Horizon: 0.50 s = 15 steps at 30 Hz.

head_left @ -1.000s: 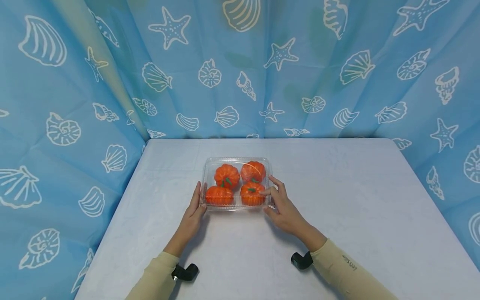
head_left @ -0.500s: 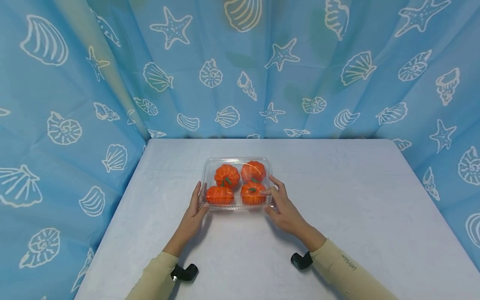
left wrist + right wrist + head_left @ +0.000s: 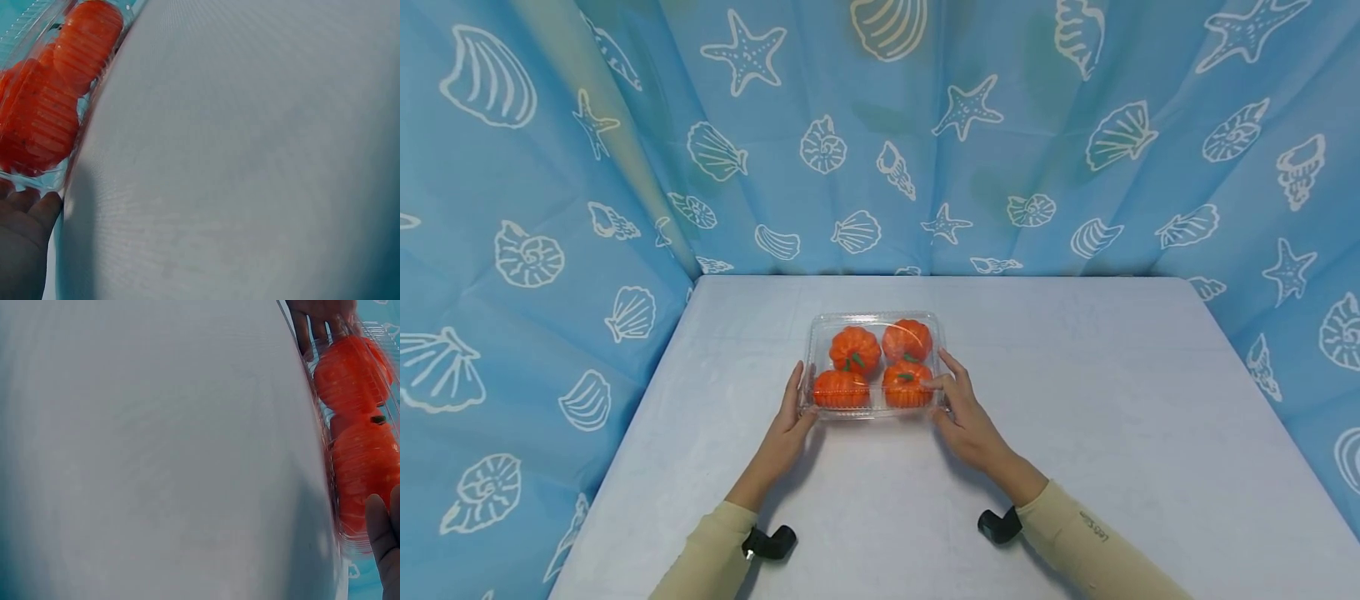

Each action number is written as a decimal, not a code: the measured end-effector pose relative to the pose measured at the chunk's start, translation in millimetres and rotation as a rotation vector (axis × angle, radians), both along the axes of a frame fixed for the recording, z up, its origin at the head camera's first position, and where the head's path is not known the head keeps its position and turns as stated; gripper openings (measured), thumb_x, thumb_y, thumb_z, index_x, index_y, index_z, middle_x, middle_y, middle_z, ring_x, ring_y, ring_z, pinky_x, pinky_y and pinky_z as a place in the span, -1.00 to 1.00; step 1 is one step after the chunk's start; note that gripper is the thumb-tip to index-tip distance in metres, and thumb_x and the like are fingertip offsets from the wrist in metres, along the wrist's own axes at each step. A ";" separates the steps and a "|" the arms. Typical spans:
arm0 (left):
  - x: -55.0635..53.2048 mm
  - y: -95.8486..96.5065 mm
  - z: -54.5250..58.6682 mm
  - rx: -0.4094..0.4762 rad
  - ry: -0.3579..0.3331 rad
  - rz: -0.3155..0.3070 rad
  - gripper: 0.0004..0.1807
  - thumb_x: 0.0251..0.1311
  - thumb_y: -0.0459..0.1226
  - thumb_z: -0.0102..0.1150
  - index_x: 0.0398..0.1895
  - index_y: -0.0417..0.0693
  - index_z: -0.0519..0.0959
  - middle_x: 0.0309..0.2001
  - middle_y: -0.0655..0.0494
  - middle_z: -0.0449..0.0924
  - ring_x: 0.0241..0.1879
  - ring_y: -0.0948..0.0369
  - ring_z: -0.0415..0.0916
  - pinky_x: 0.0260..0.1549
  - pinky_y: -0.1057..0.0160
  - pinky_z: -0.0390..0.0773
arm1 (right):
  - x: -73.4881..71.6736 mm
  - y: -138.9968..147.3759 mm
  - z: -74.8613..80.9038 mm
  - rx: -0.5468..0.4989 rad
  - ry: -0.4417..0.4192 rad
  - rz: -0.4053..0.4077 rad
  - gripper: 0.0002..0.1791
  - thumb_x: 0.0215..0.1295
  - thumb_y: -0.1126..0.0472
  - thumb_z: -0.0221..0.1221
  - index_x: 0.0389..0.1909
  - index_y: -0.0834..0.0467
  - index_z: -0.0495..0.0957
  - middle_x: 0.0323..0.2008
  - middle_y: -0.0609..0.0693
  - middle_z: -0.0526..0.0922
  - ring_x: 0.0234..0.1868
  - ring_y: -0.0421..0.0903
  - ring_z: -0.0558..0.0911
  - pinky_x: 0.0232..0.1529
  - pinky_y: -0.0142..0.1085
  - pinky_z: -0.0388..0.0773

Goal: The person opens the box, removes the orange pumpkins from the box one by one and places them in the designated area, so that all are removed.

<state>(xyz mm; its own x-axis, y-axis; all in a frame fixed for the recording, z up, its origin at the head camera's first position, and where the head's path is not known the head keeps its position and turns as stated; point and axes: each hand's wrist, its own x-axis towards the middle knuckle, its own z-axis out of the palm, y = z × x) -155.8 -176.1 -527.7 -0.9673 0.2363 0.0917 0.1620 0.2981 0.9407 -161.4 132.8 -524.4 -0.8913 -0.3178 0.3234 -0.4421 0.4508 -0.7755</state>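
A clear plastic clamshell box sits on the white table in the head view, its lid over several small orange pumpkins with green stems. One pumpkin lies at the front left; another is at the front right. My left hand holds the box's left end, fingers along the side and thumb at the front corner. At the other end my right hand grips the right front corner, with one finger over the lid. Both wrist views show fingertips against the plastic; parts of each hand lie outside those frames.
The white table extends around the box on all sides. Blue curtains with white shells and starfish hang behind it and at both sides. A black wrist device is on the left sleeve, another on the right.
Hardly anything differs: the box and both hands keep their places, and the head view has shifted very slightly.
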 end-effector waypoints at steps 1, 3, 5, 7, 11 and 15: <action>0.0 0.3 0.3 -0.003 -0.002 0.002 -0.23 0.57 -0.35 -0.15 0.66 -0.08 -0.29 0.65 -0.12 -0.34 0.61 -0.09 -0.40 0.51 -0.23 -0.23 | -0.1 -0.3 0.1 -0.003 -0.004 -0.005 -0.68 0.35 0.42 0.03 0.07 0.12 0.39 0.59 0.20 -0.07 0.49 0.40 0.17 0.24 0.33 0.40; -0.1 0.4 -0.2 -0.011 -0.005 0.008 -0.23 0.57 -0.35 -0.16 0.66 -0.07 -0.29 0.65 -0.11 -0.34 0.61 -0.08 -0.40 0.52 -0.21 -0.23 | 0.2 -0.8 1.0 -0.008 -0.019 -0.012 -0.65 0.30 0.45 0.00 0.07 0.12 0.40 0.60 0.18 -0.07 0.51 0.38 0.14 0.28 0.33 0.36; -0.1 0.6 -0.3 -0.016 -0.006 0.010 -0.23 0.57 -0.34 -0.16 0.66 -0.06 -0.28 0.65 -0.11 -0.33 0.61 -0.08 -0.39 0.52 -0.21 -0.22 | 0.1 -1.1 1.2 -0.009 -0.025 -0.017 -0.64 0.28 0.46 -0.01 0.06 0.14 0.40 0.60 0.18 -0.07 0.52 0.36 0.12 0.31 0.34 0.31; 0.1 0.6 -0.5 -0.015 -0.005 0.011 -0.24 0.58 -0.33 -0.16 0.66 -0.06 -0.28 0.65 -0.11 -0.33 0.61 -0.08 -0.39 0.52 -0.21 -0.22 | 0.0 -1.3 1.3 -0.007 -0.028 -0.018 -0.65 0.29 0.46 -0.01 0.06 0.14 0.40 0.60 0.18 -0.08 0.54 0.34 0.10 0.34 0.34 0.27; 0.5 0.3 -0.9 -0.014 -0.011 0.011 -0.24 0.60 -0.29 -0.16 0.66 -0.03 -0.28 0.65 -0.10 -0.34 0.61 -0.08 -0.39 0.52 -0.21 -0.22 | -0.6 -1.4 1.0 -0.012 -0.018 -0.014 -0.67 0.31 0.46 0.00 0.06 0.16 0.41 0.60 0.20 -0.06 0.55 0.30 0.08 0.39 0.32 0.20; 0.8 0.2 -0.7 -0.014 -0.022 0.011 -0.24 0.60 -0.27 -0.16 0.67 0.00 -0.29 0.65 -0.10 -0.35 0.61 -0.08 -0.39 0.52 -0.21 -0.23 | -1.5 -1.4 1.1 -0.020 -0.012 -0.009 -0.66 0.31 0.47 0.00 0.06 0.17 0.41 0.60 0.21 -0.04 0.55 0.29 0.09 0.39 0.31 0.20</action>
